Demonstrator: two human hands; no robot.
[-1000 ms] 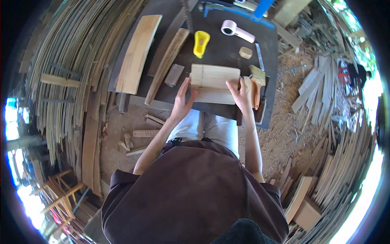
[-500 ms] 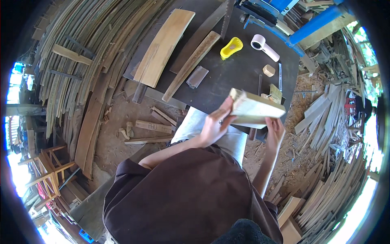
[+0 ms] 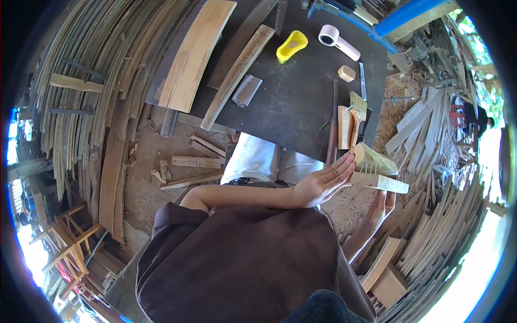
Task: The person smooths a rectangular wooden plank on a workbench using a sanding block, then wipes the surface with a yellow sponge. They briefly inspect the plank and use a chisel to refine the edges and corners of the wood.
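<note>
Partly out of sight behind the wooden piece [image 3: 380,182], the right hand [image 3: 380,206].

Yellow dish [image 3: 287,52] — pink device [image 3: 343,46], perhaps fan

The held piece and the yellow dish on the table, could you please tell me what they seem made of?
The held piece: apparently bare wood, its pale tan faces showing no obvious gloss. The yellow dish: probably smooth plastic, judging by its bright, even colour.
</note>
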